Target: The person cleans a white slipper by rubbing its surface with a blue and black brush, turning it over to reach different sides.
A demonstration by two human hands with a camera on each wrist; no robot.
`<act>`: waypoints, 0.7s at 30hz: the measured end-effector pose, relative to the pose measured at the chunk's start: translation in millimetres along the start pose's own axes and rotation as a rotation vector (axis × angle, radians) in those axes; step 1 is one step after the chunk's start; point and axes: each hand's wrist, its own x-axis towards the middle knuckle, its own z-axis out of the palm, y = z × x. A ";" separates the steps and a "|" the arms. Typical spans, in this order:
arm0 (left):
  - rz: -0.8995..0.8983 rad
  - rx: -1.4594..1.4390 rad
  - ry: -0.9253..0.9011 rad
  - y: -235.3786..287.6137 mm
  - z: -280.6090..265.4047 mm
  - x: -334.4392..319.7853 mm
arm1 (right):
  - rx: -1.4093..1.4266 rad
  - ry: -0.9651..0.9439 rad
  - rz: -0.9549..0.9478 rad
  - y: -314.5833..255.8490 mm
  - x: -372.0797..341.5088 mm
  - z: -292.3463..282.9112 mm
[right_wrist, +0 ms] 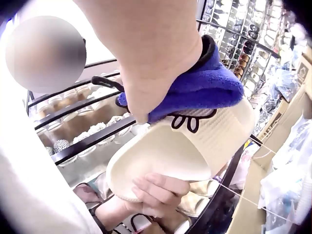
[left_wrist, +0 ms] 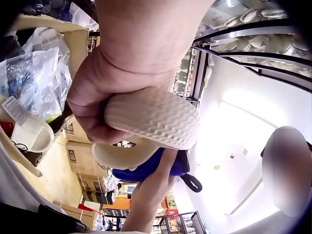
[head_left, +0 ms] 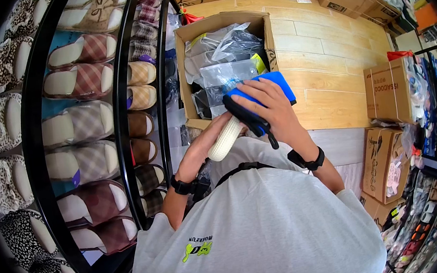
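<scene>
My left hand [head_left: 198, 150] grips a cream slide slipper [head_left: 224, 140] by its heel end; in the left wrist view its dimpled sole edge [left_wrist: 151, 114] faces the camera. A black line design marks the slipper's strap [right_wrist: 214, 131] in the right wrist view. With my right hand [head_left: 274, 106] I hold a blue plush cloth [head_left: 281, 84] with black trim and a hanging black loop [head_left: 273, 141]. The cloth lies against the slipper's strap and covers part of it. In the head view both hands are in front of my waist, near the open carton.
Beyond the hands stands an open carton [head_left: 268, 40] holding plastic-wrapped items [head_left: 227, 71]. A tagged white slipper [left_wrist: 34, 134] shows by it in the left wrist view. A black-framed rack of slippers [head_left: 81, 124] runs along the left. More cartons [head_left: 386, 87] line the right and back.
</scene>
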 end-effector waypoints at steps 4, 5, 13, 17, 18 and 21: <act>0.248 0.127 0.006 -25.4 -1.8 -3.0 | -0.029 0.036 0.024 -4.6 0.4 2.1; 0.125 -0.117 0.059 -39.4 0.3 -2.8 | -0.011 -0.007 -0.028 -6.9 -1.4 3.6; -0.047 -0.278 0.204 -16.2 11.5 19.6 | 0.003 -0.007 0.034 4.9 -1.8 2.3; -0.142 -0.653 0.103 -93.2 1.8 55.2 | 0.027 -0.014 -0.003 -3.2 -1.7 3.4; -0.166 -0.747 0.075 -85.3 2.2 56.9 | 0.027 -0.047 -0.037 -5.7 -2.2 3.3; -0.459 -0.621 0.204 -4.6 8.8 24.2 | -0.005 -0.096 -0.091 -1.3 -4.0 1.4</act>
